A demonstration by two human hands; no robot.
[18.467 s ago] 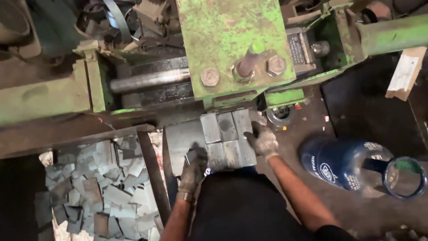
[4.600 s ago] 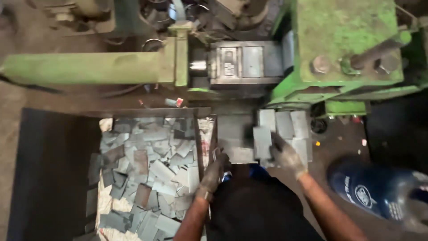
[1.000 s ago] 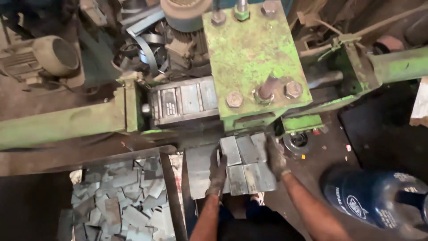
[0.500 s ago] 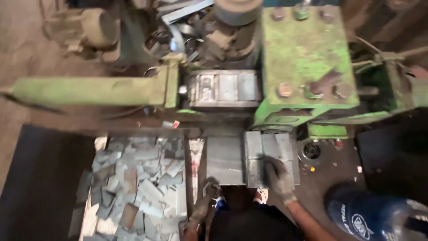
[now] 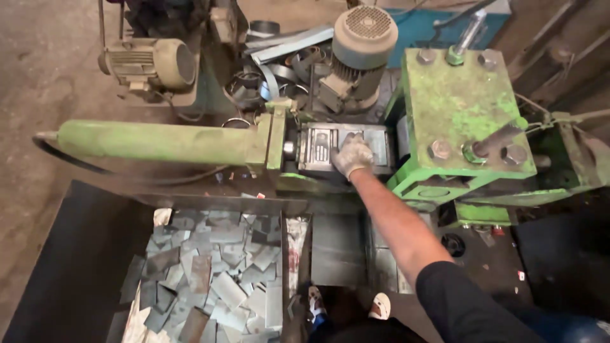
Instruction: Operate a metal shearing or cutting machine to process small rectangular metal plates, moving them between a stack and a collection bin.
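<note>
Below and left of the reaching arm, a dark bin [image 5: 76,267] holds cut metal pieces [image 5: 216,279]. The gloved right hand [image 5: 351,155] rests, fingers seemingly spread flat, on the grey control box [image 5: 318,147] beside the green press head [image 5: 460,108].

One gloved hand [image 5: 351,155], two electric motors [image 5: 147,63], one bin [image 5: 70,267] of many metal offcuts [image 5: 216,273].

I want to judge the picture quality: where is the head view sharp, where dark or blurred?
Head view: the gloved right hand on the grey metal control box is fairly sharp; the cut grey metal plates in the black bin look slightly soft; the right edge falls into deep shadow; no strong glare.
</note>
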